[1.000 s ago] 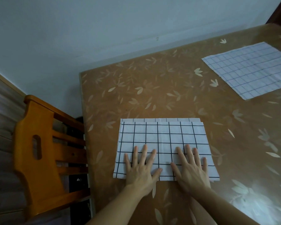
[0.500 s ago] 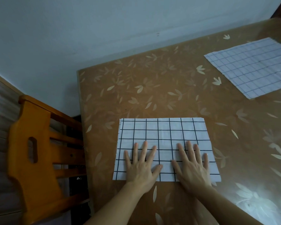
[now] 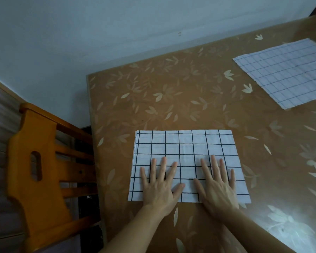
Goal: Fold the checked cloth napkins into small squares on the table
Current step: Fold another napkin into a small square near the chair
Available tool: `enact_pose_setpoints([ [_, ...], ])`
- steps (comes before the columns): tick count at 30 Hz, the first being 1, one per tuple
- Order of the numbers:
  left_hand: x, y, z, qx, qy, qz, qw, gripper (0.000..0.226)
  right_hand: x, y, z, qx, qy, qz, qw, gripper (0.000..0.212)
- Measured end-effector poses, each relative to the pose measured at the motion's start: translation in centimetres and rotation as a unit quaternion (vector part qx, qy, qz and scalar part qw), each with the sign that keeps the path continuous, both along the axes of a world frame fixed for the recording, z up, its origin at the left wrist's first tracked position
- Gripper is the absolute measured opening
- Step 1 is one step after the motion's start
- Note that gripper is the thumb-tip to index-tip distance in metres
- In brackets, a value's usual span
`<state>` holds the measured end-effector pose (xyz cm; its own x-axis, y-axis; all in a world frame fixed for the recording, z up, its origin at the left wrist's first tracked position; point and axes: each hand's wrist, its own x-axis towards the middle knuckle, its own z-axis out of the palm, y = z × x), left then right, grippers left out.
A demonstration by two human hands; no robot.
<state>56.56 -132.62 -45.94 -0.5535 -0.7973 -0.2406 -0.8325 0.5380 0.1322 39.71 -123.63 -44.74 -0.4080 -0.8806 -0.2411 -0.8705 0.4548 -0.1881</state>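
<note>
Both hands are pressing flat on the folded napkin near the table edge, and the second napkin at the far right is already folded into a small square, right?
Not quite. In the head view the second napkin lies spread out flat, not folded small. Both the left hand and right hand do press flat on the folded napkin.

One view only, head cam, worn by the person, wide-angle. Table point(image 3: 171, 99) is looked down on steeply from its near edge, facing fwd toward the pale wall point(image 3: 98, 33). Near ground is framed close: both forearms enter from the bottom. The table's left edge and a wooden chair point(image 3: 38, 170) are taken in at left.
</note>
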Motion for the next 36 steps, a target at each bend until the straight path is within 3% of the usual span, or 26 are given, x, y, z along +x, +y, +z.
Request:
enact_pose_setpoints([
  [6, 0.0, 0.0, 0.2, -0.003, -0.022, -0.013, 1.000, 0.071, 3.8, 0.0, -0.5, -0.029, -0.029, 0.067, 0.997, 0.059],
  [15, 1.4, -0.7, -0.1, -0.008, -0.007, -0.004, 1.000, 0.066, -5.2, 5.4, -0.4, 0.015, 0.046, 0.014, 0.999, 0.062],
  [23, 6.9, -2.3, 1.3, -0.025, -0.055, 0.025, 0.998, 0.060, -5.2, 5.0, 0.0, 0.053, 0.061, 0.026, 0.996, 0.067],
  [25, 5.8, -1.4, 2.0, -0.029, -0.042, 0.011, 0.999, 0.057, -4.8, 5.1, 1.0, 0.068, 0.065, 0.037, 0.995, 0.072],
  [27, 4.6, 0.0, 2.9, -0.030, -0.005, -0.016, 0.999, 0.055, -4.3, 5.8, 2.2, 0.023, 0.072, 0.060, 0.995, 0.076],
  [31, 2.4, 3.6, 3.8, -0.012, 0.085, -0.081, 0.993, 0.040, -4.4, 9.1, 2.8, -0.061, 0.147, 0.204, 0.966, 0.063],
  [36, 1.8, 5.7, 3.1, 0.010, 0.061, -0.062, 0.996, 0.038, -6.5, 8.2, 3.7, -0.073, 0.218, 0.238, 0.943, 0.036],
])
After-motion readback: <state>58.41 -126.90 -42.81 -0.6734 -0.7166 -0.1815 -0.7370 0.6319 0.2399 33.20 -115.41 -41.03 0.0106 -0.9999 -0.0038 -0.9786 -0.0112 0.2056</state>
